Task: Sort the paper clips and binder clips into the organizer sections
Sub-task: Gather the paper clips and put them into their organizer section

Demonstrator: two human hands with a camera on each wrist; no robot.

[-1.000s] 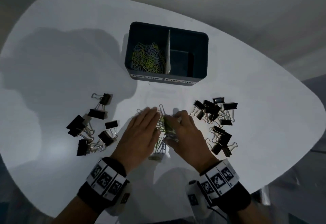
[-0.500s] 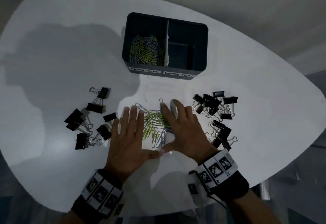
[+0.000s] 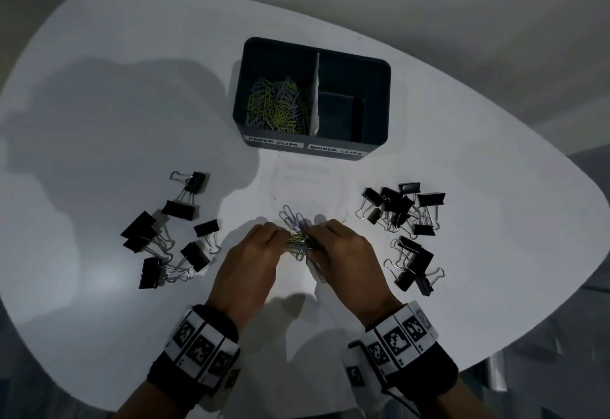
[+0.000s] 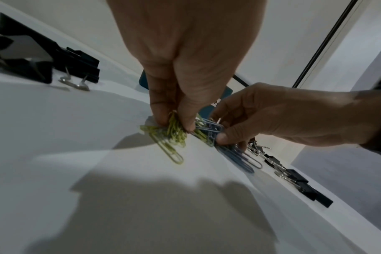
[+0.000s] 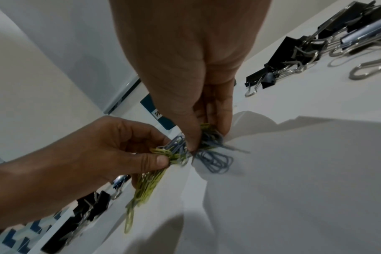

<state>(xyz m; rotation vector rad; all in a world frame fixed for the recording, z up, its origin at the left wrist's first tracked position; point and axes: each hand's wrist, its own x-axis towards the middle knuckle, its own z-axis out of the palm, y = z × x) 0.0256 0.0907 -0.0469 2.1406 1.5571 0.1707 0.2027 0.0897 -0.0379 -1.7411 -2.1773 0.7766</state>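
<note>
A bunch of yellow-green and blue paper clips [image 3: 298,237] is gathered between my two hands near the table's front middle. My left hand [image 3: 264,247] pinches the yellow-green side of the bunch [image 4: 174,132]. My right hand [image 3: 330,243] pinches the blue side [image 5: 211,154]. Some clips dangle just above the white table [image 3: 132,104]. The dark organizer [image 3: 251,88] stands beyond the hands; its left section, labelled PAPER CLIPS, holds several paper clips [image 3: 277,104], and its right section, labelled BINDER CLIPS, holds none.
Several black binder clips [image 3: 171,233] lie scattered to the left of my hands. Another group of black binder clips [image 3: 402,210] lies to the right, with more [image 3: 412,263] nearer the front. The table edge curves close behind both wrists.
My hands lay flat, raking the loose paper clips together on the table. Now the fingers have curled in and pinch the clips into one bunch between them.
</note>
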